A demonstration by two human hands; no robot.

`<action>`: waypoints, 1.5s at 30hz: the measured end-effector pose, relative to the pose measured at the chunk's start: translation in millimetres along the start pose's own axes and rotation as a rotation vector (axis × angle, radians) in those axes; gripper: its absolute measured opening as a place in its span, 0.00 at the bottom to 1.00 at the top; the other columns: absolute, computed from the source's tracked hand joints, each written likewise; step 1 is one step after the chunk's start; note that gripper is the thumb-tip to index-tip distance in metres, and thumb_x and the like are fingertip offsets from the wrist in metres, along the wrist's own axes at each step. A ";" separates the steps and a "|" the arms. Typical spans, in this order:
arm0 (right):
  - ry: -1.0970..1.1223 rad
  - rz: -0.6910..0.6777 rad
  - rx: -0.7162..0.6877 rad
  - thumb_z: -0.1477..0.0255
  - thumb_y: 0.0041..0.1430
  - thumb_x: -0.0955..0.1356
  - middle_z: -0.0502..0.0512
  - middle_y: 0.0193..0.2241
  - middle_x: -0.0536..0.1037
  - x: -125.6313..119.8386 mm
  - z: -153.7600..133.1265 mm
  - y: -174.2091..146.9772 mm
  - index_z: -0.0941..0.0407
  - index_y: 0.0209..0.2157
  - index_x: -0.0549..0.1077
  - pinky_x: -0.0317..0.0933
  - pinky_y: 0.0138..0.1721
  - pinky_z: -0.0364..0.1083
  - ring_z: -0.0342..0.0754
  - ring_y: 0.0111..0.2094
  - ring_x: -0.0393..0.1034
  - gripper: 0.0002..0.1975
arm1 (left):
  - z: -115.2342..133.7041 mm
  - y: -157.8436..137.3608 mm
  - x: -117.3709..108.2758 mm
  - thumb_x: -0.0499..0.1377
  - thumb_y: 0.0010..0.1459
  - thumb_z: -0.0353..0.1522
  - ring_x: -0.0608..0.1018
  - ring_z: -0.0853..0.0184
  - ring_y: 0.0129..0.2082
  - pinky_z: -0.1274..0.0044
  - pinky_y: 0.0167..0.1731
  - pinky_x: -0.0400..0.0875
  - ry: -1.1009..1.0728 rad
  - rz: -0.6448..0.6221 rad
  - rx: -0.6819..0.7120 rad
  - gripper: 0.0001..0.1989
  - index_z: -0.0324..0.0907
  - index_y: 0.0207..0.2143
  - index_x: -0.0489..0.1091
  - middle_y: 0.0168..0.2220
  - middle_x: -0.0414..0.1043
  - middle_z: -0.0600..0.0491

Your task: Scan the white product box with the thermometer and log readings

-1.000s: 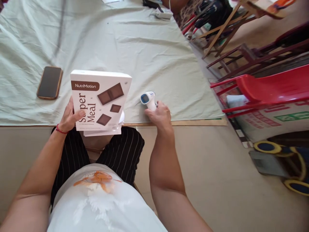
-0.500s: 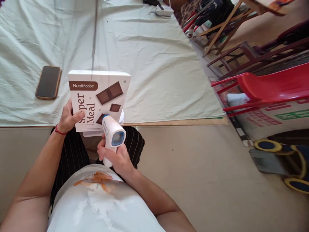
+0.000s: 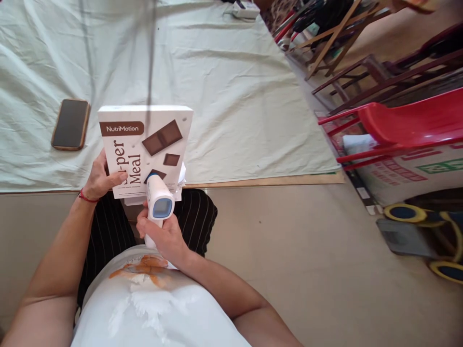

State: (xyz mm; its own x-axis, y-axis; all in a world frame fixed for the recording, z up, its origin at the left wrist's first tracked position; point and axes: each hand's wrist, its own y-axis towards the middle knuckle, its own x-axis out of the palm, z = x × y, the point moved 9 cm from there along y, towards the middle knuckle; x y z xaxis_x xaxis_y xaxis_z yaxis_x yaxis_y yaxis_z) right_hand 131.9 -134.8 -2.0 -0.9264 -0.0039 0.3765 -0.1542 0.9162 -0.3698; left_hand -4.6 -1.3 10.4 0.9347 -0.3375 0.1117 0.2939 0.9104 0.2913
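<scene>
My left hand (image 3: 103, 176) grips the lower left edge of a white NutriMotion meal box (image 3: 157, 156), its thumb lying across the front. The box stands tilted over my lap at the table's near edge, its printed face with chocolate pieces turned towards me. White papers (image 3: 133, 201) stick out below and behind it. In my right hand (image 3: 164, 236), closed around the handle, is a white infrared thermometer (image 3: 159, 193) with a blue-rimmed screen. Its nose points at the box's lower front and covers part of the print; whether they touch I cannot tell.
A smartphone (image 3: 70, 124) lies on the pale tablecloth (image 3: 235, 96), left of the box. A white plug-like device (image 3: 246, 9) sits at the far edge. To the right are a red plastic slide (image 3: 398, 125), wooden folding frames (image 3: 336, 41) and a wheeled item (image 3: 405, 233) on the floor.
The thermometer has moved left and turned so its screen faces me more squarely. The meal box has shifted slightly left in my left hand.
</scene>
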 end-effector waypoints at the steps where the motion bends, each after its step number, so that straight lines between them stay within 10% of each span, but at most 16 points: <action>1: -0.007 -0.005 -0.003 0.62 0.47 0.75 0.43 0.18 0.68 0.5 -0.9 -0.3 0.51 0.26 0.65 0.58 0.27 0.46 0.41 0.21 0.59 0.15 | -0.4 0.0 -0.4 0.77 0.49 0.46 0.84 0.54 0.39 0.69 0.35 0.78 0.005 -0.002 -0.002 0.32 0.42 0.51 0.73 0.43 0.82 0.46; 45: -0.032 0.035 -0.006 0.66 0.46 0.72 0.41 0.15 0.68 -3.2 5.0 1.0 0.51 0.28 0.65 0.53 0.25 0.45 0.40 0.19 0.58 0.11 | 5.1 -0.6 1.6 0.75 0.50 0.46 0.84 0.57 0.38 0.72 0.33 0.79 0.032 -0.010 0.033 0.32 0.41 0.52 0.73 0.42 0.82 0.46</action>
State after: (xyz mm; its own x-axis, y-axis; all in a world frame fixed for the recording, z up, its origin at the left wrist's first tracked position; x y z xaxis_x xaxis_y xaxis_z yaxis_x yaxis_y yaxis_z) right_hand 133.0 -135.9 -7.8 -0.9418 0.0154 0.3357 -0.1194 0.9185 -0.3769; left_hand -4.4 -3.7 15.2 0.9378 -0.3380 0.0786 0.2968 0.8986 0.3233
